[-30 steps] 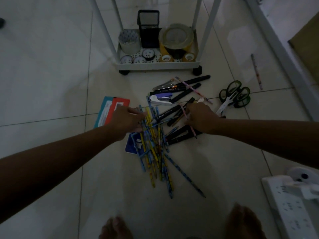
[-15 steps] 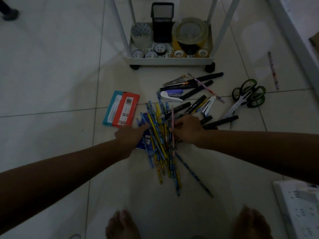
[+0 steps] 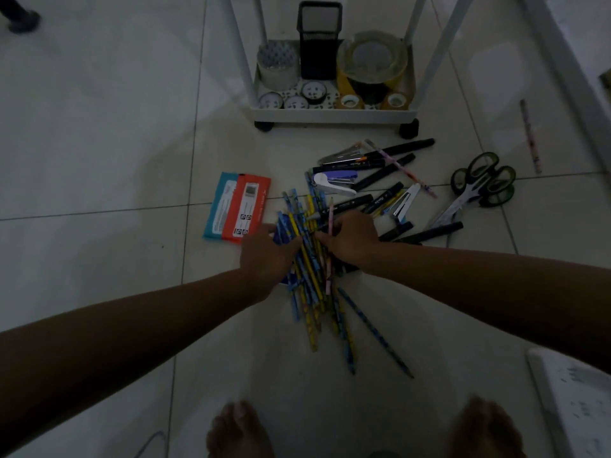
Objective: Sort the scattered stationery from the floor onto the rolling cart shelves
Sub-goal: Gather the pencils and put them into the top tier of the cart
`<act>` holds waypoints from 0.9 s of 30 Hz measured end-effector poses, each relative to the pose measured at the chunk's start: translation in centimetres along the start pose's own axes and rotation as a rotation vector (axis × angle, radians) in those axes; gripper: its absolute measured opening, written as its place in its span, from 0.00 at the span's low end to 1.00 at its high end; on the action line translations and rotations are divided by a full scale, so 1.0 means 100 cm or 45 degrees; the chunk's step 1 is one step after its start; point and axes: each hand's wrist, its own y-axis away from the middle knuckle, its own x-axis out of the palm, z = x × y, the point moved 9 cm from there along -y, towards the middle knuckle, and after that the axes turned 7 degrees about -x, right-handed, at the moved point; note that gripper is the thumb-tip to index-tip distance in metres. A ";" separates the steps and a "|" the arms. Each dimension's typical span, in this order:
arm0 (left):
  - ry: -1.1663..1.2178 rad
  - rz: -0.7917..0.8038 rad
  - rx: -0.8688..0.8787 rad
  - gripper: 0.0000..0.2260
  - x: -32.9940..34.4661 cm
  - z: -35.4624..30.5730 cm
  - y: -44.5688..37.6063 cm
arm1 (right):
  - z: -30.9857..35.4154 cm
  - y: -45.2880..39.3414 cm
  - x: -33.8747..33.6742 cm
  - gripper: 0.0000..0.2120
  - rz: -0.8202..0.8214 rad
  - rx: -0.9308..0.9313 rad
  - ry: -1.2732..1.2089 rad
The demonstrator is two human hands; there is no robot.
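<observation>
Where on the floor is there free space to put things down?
Bare tiles lie left of the red packet and in front of the pencils, toward the feet. Crowded: between cart and hands, where markers and scissors lie.

The cart [image 3: 330,111] stands at top centre, tape rolls [image 3: 372,59] and a mesh holder [image 3: 319,41] on its bottom shelf. Below it, markers [image 3: 390,170] lie on the floor [image 3: 99,143]; scissors [image 3: 479,183] to their right, packets [image 3: 236,206] left, pencils [image 3: 314,292] at centre.
</observation>
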 end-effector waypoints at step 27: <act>-0.052 0.121 0.213 0.24 0.010 -0.003 0.003 | 0.015 0.034 0.012 0.16 -0.240 -0.104 -0.164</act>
